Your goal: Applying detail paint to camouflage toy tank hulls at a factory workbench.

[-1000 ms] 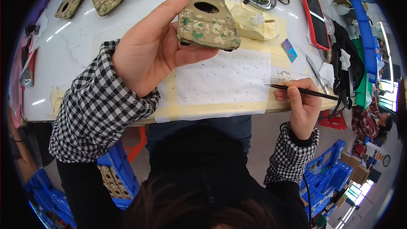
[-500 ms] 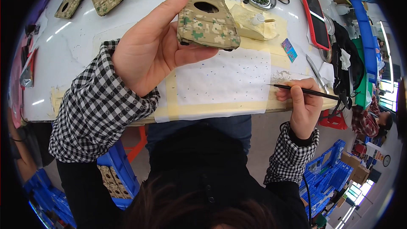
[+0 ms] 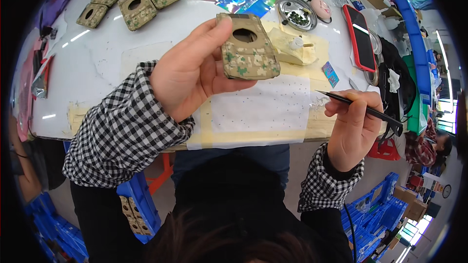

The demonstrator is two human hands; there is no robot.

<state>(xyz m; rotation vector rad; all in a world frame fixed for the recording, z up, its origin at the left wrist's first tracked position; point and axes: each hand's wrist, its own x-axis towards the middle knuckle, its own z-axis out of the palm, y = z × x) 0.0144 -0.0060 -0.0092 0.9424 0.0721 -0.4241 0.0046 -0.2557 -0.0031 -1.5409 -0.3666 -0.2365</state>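
Observation:
My left hand [image 3: 195, 68] holds up a camouflage-patterned model shell [image 3: 251, 61] with a round hole, gripping it between thumb and fingers. It hangs above the far edge of a white sheet [image 3: 258, 109] dotted with small dark specks. My right hand [image 3: 355, 124] is closed around slim black tweezers [image 3: 358, 104]. Their fine point is directed left, near the sheet's right edge and apart from the shell. Whether anything tiny sits at the tip is too small to tell.
More camouflage shells [image 3: 134, 12] lie at the far left. Beyond the sheet are a yellowish taped block with a small cup [image 3: 296, 44], a round metal dish [image 3: 292, 19] of dark green bits and a red-cased phone [image 3: 360, 39]. Blue crates [image 3: 141, 202] stand below the table.
The shell in my left hand has shifted nearer and slightly right in the view. My right hand has moved a little right, and the tweezers slant more steeply. The table has also shifted downward in view.

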